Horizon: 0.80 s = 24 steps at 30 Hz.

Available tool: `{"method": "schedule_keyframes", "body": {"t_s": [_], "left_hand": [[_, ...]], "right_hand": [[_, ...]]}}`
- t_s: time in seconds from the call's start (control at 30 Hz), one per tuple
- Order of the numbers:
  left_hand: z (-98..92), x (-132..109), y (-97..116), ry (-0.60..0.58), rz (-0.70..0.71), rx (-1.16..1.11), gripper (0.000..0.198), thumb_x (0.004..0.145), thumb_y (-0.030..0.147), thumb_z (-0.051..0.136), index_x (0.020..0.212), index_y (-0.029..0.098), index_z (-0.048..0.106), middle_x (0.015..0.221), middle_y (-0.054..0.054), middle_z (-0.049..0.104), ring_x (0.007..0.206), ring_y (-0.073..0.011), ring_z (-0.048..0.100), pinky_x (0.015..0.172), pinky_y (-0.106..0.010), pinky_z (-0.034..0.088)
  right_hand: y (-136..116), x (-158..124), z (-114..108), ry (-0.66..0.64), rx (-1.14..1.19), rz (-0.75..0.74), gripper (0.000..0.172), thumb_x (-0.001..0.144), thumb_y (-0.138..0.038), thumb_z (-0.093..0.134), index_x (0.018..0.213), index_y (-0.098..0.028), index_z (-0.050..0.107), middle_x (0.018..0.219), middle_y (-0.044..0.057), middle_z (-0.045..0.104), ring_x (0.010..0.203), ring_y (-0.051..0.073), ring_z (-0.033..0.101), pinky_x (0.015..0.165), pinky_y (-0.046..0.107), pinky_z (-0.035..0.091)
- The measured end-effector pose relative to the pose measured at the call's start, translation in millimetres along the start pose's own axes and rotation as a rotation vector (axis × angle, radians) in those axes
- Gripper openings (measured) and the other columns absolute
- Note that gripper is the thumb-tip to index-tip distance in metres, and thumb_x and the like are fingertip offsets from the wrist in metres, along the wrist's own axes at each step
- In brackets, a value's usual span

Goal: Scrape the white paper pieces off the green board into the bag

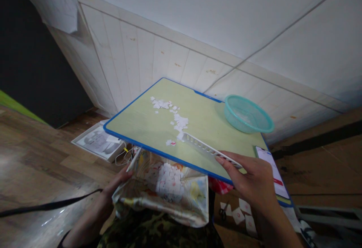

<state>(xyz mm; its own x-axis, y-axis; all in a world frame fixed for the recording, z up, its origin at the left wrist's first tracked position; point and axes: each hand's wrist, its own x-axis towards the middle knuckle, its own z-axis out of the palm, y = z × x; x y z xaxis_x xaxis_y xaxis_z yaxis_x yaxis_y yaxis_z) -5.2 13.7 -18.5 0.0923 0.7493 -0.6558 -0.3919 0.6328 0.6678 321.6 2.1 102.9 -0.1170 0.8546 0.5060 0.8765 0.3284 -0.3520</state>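
the paper scraps (172, 117) lie in a loose trail across the green table (135, 123). the slotted white strip (207, 150) rests against their near end, with the right hand (251, 182) pinched on its other end, seemingly as a scraper. the left hand (118, 182) grips the rim of the printed bag (181, 206), holding its mouth wide just under the table's blue edge, while a teal basin (247, 114) stands well apart.
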Motion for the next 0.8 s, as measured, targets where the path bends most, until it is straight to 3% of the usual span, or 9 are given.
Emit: {"method": "schedule_keyframes", "body": {"t_s": [0.2,0.4,0.63,0.8], "left_hand": [[2.1,0.1,0.4,-0.029,0.007,-0.018,0.059,0.078,0.029,0.072,0.134,0.016,0.061,0.08,-0.006,0.084,0.068,-0.0322,0.078,0.059,-0.036,0.06],[3.7,2.1,-3.3,0.03,0.004,-0.054,0.06,0.075,0.03,0.074,0.133,0.017,0.063,0.061,-0.002,0.08,0.047,-0.0256,0.072,0.046,-0.03,0.054],[-4.9,6.7,-5.6,0.036,0.024,-0.058,0.064,0.072,0.032,0.077,0.133,0.015,0.064,0.079,-0.007,0.084,0.063,-0.0321,0.077,0.056,-0.036,0.059],[-10.1,12.1,-2.4,0.012,0.061,-0.033,0.056,0.074,0.03,0.074,0.128,0.015,0.068,0.066,-0.004,0.082,0.054,-0.0295,0.075,0.052,-0.034,0.059]], "right_hand": [[0.7,5.1,3.5,0.043,-0.021,-0.016,0.013,0.086,-0.026,0.067,0.092,-0.025,0.078,0.09,0.001,0.078,0.077,0.021,0.076,0.068,0.027,0.059],[-13.7,0.0,9.9,0.015,0.079,-0.075,0.015,0.085,-0.019,0.067,0.093,-0.025,0.078,0.09,0.0,0.078,0.075,0.019,0.076,0.066,0.023,0.06],[-11.8,-1.2,22.3,0.06,0.152,-0.07,0.017,0.085,-0.016,0.067,0.093,-0.026,0.078,0.091,-0.001,0.078,0.077,0.018,0.076,0.071,0.024,0.061],[-4.7,-1.4,32.9,0.023,0.216,-0.098,0.017,0.085,-0.016,0.068,0.095,-0.024,0.079,0.091,-0.001,0.078,0.077,0.017,0.076,0.072,0.022,0.061]]}}
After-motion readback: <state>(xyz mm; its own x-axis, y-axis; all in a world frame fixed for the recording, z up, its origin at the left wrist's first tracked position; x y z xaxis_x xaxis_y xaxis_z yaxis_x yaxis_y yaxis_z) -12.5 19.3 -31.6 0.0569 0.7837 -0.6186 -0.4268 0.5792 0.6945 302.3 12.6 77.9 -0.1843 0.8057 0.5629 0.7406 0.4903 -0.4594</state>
